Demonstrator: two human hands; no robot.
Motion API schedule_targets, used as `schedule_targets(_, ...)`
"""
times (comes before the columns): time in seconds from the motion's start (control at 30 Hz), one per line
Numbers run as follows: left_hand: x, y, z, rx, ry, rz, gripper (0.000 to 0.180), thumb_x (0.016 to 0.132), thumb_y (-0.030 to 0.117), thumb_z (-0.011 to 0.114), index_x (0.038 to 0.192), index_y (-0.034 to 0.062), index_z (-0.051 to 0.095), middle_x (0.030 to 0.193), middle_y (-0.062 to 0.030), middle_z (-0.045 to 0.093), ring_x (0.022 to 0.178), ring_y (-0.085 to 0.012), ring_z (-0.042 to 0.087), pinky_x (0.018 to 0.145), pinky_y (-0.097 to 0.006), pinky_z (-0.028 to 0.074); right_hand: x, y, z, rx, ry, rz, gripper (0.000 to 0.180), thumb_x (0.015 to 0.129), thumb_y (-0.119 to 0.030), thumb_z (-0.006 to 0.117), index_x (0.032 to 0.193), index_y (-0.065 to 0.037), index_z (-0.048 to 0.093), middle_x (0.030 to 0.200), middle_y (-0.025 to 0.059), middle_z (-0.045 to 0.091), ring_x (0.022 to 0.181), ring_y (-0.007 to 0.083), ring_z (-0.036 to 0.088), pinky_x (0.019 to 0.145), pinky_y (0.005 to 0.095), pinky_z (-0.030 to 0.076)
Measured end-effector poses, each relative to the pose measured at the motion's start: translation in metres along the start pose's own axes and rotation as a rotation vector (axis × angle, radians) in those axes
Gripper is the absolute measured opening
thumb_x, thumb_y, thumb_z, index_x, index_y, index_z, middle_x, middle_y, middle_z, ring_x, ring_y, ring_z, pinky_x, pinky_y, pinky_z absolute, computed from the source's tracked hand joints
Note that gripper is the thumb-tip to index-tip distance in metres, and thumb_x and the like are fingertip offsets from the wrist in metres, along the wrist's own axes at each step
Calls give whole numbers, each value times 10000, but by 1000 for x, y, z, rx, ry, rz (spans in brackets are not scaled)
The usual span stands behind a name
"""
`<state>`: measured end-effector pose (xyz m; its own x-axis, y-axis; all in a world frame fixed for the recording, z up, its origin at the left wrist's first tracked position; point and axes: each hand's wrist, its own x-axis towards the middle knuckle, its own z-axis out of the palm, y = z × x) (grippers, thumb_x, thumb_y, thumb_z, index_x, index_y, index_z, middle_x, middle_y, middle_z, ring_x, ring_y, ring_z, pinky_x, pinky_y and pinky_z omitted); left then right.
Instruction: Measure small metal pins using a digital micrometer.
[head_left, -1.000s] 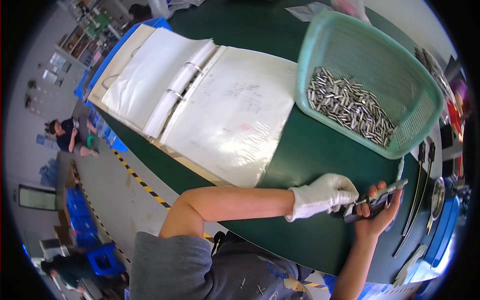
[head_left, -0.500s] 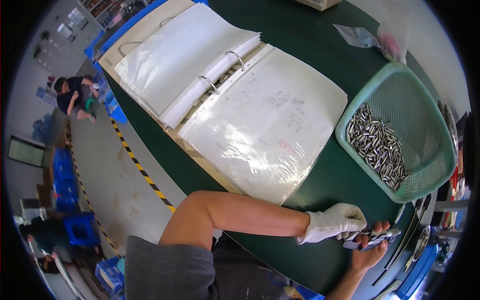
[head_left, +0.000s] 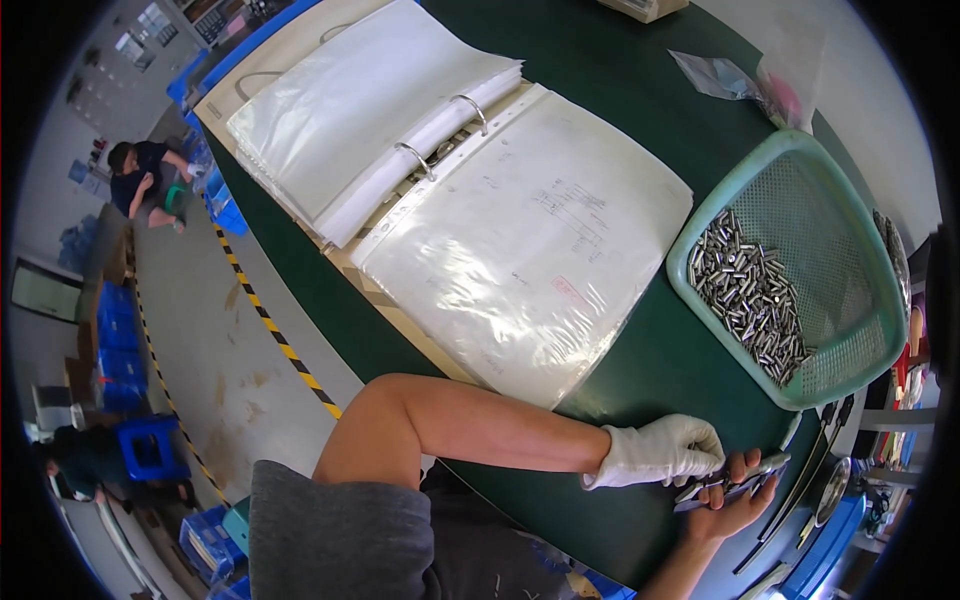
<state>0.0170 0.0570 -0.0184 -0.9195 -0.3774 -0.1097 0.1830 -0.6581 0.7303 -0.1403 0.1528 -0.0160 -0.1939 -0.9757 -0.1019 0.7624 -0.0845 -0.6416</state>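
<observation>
My right hand (head_left: 728, 518), bare, is wrapped round a grey metal measuring tool that looks like a micrometer (head_left: 772, 463). Its barrel points right, and fingers cover much of its body. My left hand (head_left: 655, 452) wears a white glove and comes in from the left. Its fingertips are pinched together at the tool's left end; whatever they hold is too small or hidden to make out. Just beyond both hands stands a green plastic basket (head_left: 830, 265) with many short, shiny metal pins (head_left: 750, 300) heaped in its left part.
An open ring binder with a drawing in a clear sleeve (head_left: 520, 250) lies left of the basket on the dark green table (head_left: 620, 60). Thin dark rods (head_left: 800, 490) and a round metal dish (head_left: 832, 492) lie right of my hands. Plastic bags (head_left: 715, 75) rest behind. Two people sit at left.
Both hands have shifted slightly left in the picture. The tool is tilted differently in my right hand, and the left fingers remain pinched at its left end.
</observation>
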Motion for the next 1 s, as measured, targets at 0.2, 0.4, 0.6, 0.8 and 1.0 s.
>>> schedule_targets(0.2,4,5,4,-49,39,-67,171,826,161,568,932,29,546,737,-19,551,620,-71,496,542,-187,399,-1,-5,16,-4,334,-59,449,858,-547,314,854,-122,459,594,23,450,301,120,315,286,269,271)
schedule_targets(0.4,1,17,-2,-17,187,-217,174,789,76,591,943,-2,567,745,-25,548,606,-60,471,527,-186,368,13,-3,16,277,270,109,594,831,-601,237,857,-74,509,635,110,514,344,186,363,361,283,343)
schedule_targets(0.6,-2,14,-2,-10,179,-174,153,793,49,581,937,0,594,794,-34,565,633,-71,478,555,-190,382,10,-6,11,320,178,59,700,802,-642,244,841,-7,536,683,151,558,375,186,404,377,279,364)
schedule_targets(0.8,-5,10,2,106,177,-125,158,783,55,589,927,-8,592,807,-40,555,634,-84,486,552,-200,385,8,-2,11,237,215,131,627,862,-542,173,846,-32,537,674,151,547,355,180,382,336,268,352)
schedule_targets(1.0,-6,13,0,135,152,-99,120,784,55,586,882,-14,586,802,-42,527,616,-90,475,534,-206,366,8,-6,15,230,189,146,669,844,-535,111,840,-5,518,668,141,565,388,182,409,405,265,364)
